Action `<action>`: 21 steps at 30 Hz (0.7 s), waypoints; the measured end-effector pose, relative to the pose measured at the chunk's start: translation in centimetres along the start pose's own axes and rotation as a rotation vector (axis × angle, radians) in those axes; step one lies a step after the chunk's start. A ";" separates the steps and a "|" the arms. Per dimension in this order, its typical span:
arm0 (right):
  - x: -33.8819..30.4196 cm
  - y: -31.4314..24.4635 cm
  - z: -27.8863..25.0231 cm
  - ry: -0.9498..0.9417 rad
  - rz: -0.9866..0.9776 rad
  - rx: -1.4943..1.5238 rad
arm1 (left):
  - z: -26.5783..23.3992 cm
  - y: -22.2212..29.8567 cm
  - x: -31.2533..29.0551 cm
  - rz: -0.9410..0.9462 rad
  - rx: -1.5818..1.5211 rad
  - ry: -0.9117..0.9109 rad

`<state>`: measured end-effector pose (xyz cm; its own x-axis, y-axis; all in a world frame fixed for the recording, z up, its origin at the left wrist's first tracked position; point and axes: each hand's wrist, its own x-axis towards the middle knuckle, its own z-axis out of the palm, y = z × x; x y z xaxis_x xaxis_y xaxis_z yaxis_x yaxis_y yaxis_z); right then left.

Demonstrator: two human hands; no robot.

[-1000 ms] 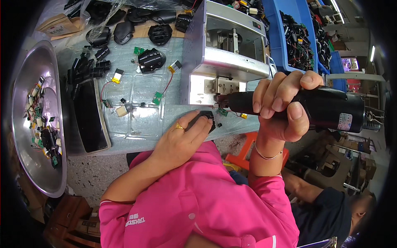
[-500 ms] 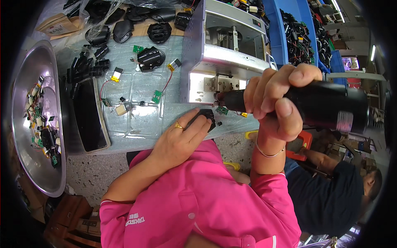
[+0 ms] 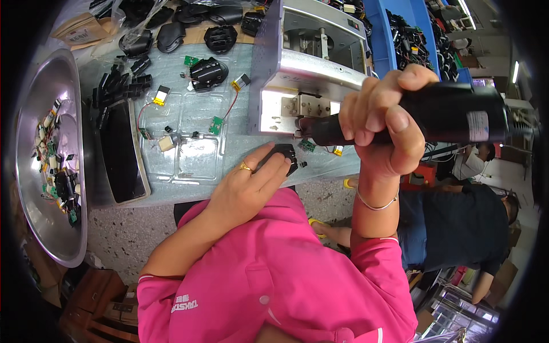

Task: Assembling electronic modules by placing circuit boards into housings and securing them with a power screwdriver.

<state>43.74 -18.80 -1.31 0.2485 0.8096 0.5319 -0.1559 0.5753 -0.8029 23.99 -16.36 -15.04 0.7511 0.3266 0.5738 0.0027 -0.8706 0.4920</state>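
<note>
My right hand (image 3: 386,117) is wrapped round a thick black electric screwdriver (image 3: 457,114), held nearly level with its nose at the lower front of a grey metal machine (image 3: 320,74). Whether the tip touches the machine I cannot tell. At the table's near edge, my left hand (image 3: 243,186) has its fingers closed over a small black plastic housing (image 3: 290,155), partly hidden by them. Just right of the housing lies a small green circuit board (image 3: 307,145) with a yellow-ended battery (image 3: 338,150).
A clear plastic tray (image 3: 194,176) holds boards and wired batteries. Black housings (image 3: 220,39) line the back. Left are a dark flat panel (image 3: 121,157) and a steel bowl (image 3: 80,228) of parts. Blue bins (image 3: 382,34) stand at right; a person (image 3: 457,226) is behind.
My right hand and the screwdriver have risen slightly in view toward the machine. My left hand stays on the housing. The person in dark clothes at right has shifted position.
</note>
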 end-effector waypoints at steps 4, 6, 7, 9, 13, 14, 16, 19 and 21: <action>-1.5 -0.7 0.3 0.042 -0.002 0.010 | 0.0 0.0 -0.2 0.004 0.004 0.013; -2.3 -1.2 0.5 0.068 0.015 0.000 | 0.0 0.0 -0.2 0.001 0.007 0.024; -2.7 -1.2 0.5 0.077 0.023 0.003 | 0.0 0.0 -0.3 0.000 0.007 0.028; -3.7 -1.0 0.4 0.094 0.037 0.009 | -0.1 0.0 -0.3 0.005 0.014 0.032; -5.3 0.3 0.5 0.161 0.053 -0.041 | 0.0 0.0 -0.6 0.033 0.027 0.032; -5.5 0.6 0.8 0.192 0.054 -0.061 | -0.1 0.0 -0.6 0.038 0.020 0.032; -5.9 1.0 1.0 0.213 0.044 -0.085 | -0.1 -0.1 -0.6 0.047 0.018 0.034; -6.2 1.5 1.2 0.226 0.023 -0.087 | -0.2 0.0 -0.7 0.037 0.022 0.027; -6.0 1.6 1.3 0.222 0.016 -0.071 | -0.5 0.4 -0.7 0.023 0.063 0.026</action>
<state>40.72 -22.59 -5.44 0.4522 0.7683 0.4530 -0.0956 0.5468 -0.8318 23.16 -16.73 -14.94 0.7341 0.3150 0.6016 0.0276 -0.8990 0.4371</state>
